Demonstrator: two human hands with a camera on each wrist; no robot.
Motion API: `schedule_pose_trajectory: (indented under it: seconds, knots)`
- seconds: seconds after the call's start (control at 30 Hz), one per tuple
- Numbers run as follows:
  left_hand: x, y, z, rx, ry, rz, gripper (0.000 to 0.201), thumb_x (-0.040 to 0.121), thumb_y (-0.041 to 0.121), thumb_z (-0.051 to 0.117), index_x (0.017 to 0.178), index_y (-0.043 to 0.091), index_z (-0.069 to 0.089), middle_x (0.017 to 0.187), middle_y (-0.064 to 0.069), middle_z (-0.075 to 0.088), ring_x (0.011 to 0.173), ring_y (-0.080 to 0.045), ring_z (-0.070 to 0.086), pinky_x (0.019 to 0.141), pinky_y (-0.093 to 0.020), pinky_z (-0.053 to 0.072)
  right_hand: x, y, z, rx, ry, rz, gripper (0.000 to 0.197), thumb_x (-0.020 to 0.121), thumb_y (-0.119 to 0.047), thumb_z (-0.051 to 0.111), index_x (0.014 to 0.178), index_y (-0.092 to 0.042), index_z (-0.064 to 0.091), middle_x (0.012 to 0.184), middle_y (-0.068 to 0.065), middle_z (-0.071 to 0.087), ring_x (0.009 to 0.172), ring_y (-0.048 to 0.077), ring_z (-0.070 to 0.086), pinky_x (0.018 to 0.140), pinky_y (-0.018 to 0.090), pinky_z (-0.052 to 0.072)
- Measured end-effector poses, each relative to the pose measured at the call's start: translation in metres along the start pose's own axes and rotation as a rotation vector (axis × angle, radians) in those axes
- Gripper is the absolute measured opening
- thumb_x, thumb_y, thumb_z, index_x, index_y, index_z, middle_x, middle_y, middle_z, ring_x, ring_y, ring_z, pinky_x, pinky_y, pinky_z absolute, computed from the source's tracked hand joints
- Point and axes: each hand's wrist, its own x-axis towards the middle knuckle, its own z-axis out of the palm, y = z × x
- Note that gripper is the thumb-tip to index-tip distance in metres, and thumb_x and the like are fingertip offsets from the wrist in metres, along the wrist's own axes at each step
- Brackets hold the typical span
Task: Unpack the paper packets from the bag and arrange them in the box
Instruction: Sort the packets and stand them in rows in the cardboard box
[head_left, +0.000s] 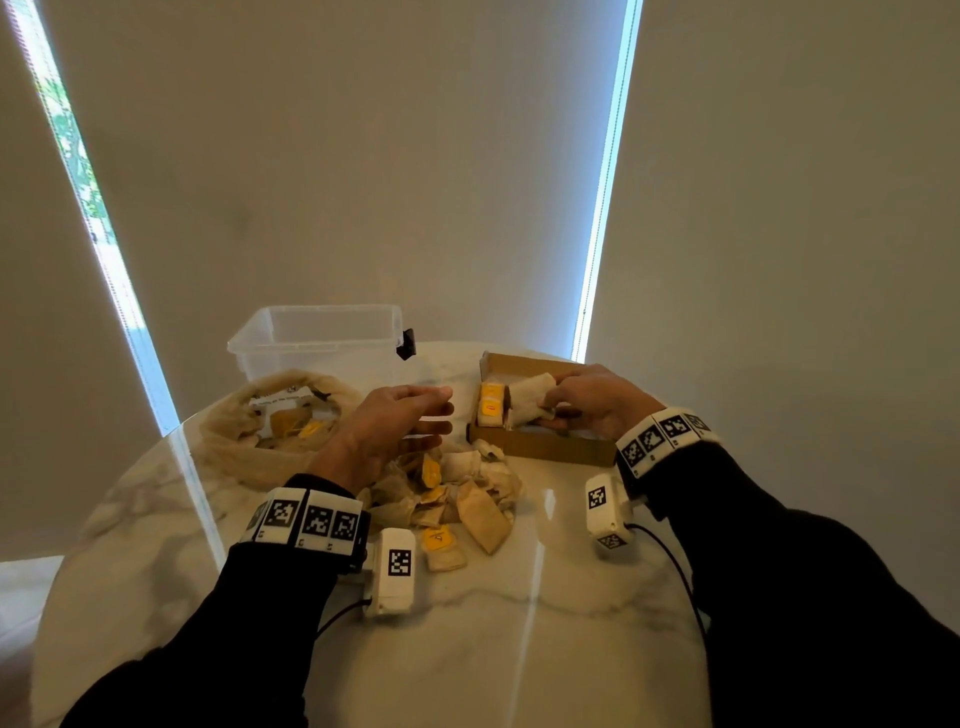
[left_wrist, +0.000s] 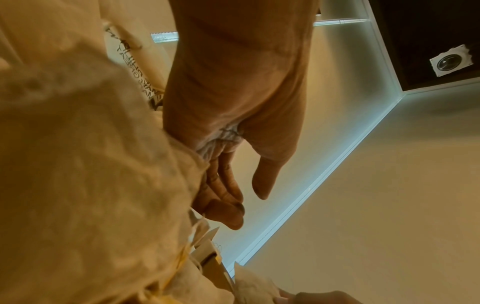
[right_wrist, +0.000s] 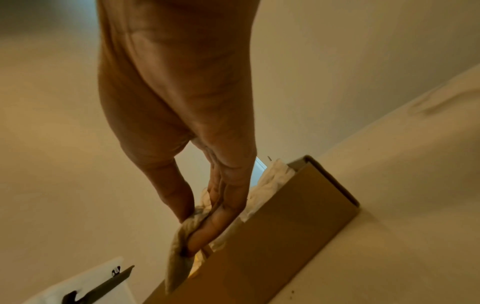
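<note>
A clear plastic tub (head_left: 317, 338) with a black clip (head_left: 407, 343) on its right side stands at the far left of the round marble table (head_left: 498, 623), against pale roller blinds (head_left: 337, 156) with daylight showing in the narrow gaps between them.

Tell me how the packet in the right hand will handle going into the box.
The paper packet looks soft: it creases where the right hand pinches it. Probably light, held by fingertips alone. It may crumple against the cardboard box.
</note>
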Motion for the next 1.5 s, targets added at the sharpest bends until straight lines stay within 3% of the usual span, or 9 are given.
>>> schedule_pose_trajectory:
  seconds: [0.1,0.2,0.5,0.67,0.73,0.87,1.03,1.2,1.5]
  knots:
    - [0.000,0.000,0.000,0.015,-0.005,0.000,0.032,0.099,0.034,0.075,0.122,0.013,0.073,0.110,-0.002,0.082,0.098,-0.018,0.080,0.080,-0.032,0.062,-0.001,0.000,0.000,0.053,-0.037,0.011,0.034,0.099,0.008,0.064,0.131,0.000,0.059,0.118,0.020,0.066,0.081,0.027,0.077,0.058,0.029,0.063]
    - [-0.001,0.000,0.000,0.033,-0.014,-0.004,0.032,0.099,0.036,0.075,0.123,0.015,0.073,0.110,0.000,0.082,0.098,-0.016,0.080,0.081,-0.032,0.061,0.005,0.006,0.002,-0.153,-0.014,-0.005,0.041,0.095,0.004,0.071,0.134,-0.005,0.063,0.125,0.019,0.065,0.103,0.029,0.073,0.085,0.036,0.066]
    - [-0.002,0.002,0.000,0.075,-0.013,-0.005,0.029,0.100,0.036,0.073,0.122,0.018,0.074,0.112,0.002,0.081,0.097,-0.013,0.079,0.081,-0.031,0.059,0.003,-0.005,-0.003,-0.433,0.036,-0.040,0.053,0.091,0.004,0.077,0.140,-0.008,0.061,0.121,0.014,0.062,0.102,0.029,0.073,0.082,0.036,0.066]
    - [-0.003,0.003,-0.001,0.072,0.000,-0.001,0.029,0.099,0.036,0.074,0.122,0.018,0.074,0.111,0.003,0.081,0.096,-0.013,0.080,0.081,-0.031,0.059,0.003,-0.011,-0.015,-0.615,0.267,-0.345,0.040,0.095,-0.005,0.069,0.135,-0.012,0.067,0.119,0.011,0.073,0.104,0.025,0.074,0.097,0.040,0.062]
    - [-0.004,0.003,0.000,0.073,-0.001,-0.001,0.030,0.099,0.036,0.074,0.123,0.018,0.074,0.111,0.003,0.081,0.096,-0.014,0.080,0.081,-0.032,0.059,-0.002,-0.008,-0.007,-0.685,0.231,-0.436,0.030,0.096,-0.010,0.069,0.124,-0.019,0.073,0.122,0.004,0.073,0.110,0.021,0.069,0.101,0.038,0.058]
    - [-0.005,0.004,0.000,0.085,-0.002,-0.008,0.031,0.100,0.037,0.073,0.123,0.017,0.074,0.111,0.003,0.081,0.098,-0.014,0.079,0.081,-0.031,0.058,-0.006,0.008,0.011,-0.941,-0.049,-0.354,0.027,0.099,-0.008,0.063,0.116,-0.020,0.081,0.120,-0.001,0.074,0.109,0.018,0.065,0.091,0.028,0.054]
    - [-0.006,0.005,0.000,0.094,0.002,-0.010,0.031,0.099,0.038,0.073,0.123,0.018,0.074,0.110,0.004,0.082,0.097,-0.013,0.079,0.082,-0.031,0.058,-0.006,0.006,0.007,-0.857,0.114,-0.432,0.031,0.099,0.000,0.062,0.121,-0.014,0.078,0.129,0.003,0.072,0.114,0.018,0.063,0.098,0.029,0.054]
    - [-0.007,0.006,0.000,0.095,0.016,-0.012,0.030,0.100,0.038,0.073,0.121,0.018,0.074,0.111,0.004,0.081,0.098,-0.014,0.079,0.083,-0.032,0.058,0.003,0.012,0.018,-0.984,0.007,-0.351,0.031,0.102,-0.009,0.063,0.131,-0.010,0.074,0.130,0.006,0.072,0.117,0.023,0.065,0.101,0.033,0.055]
    - [-0.020,0.031,-0.012,0.075,0.106,0.054,0.035,0.104,0.047,0.064,0.122,0.019,0.075,0.109,0.008,0.082,0.099,-0.015,0.079,0.082,-0.033,0.057,0.013,0.012,0.022,-0.850,0.121,-0.360,0.029,0.101,-0.008,0.060,0.125,-0.014,0.076,0.121,0.005,0.073,0.105,0.021,0.066,0.097,0.037,0.060]
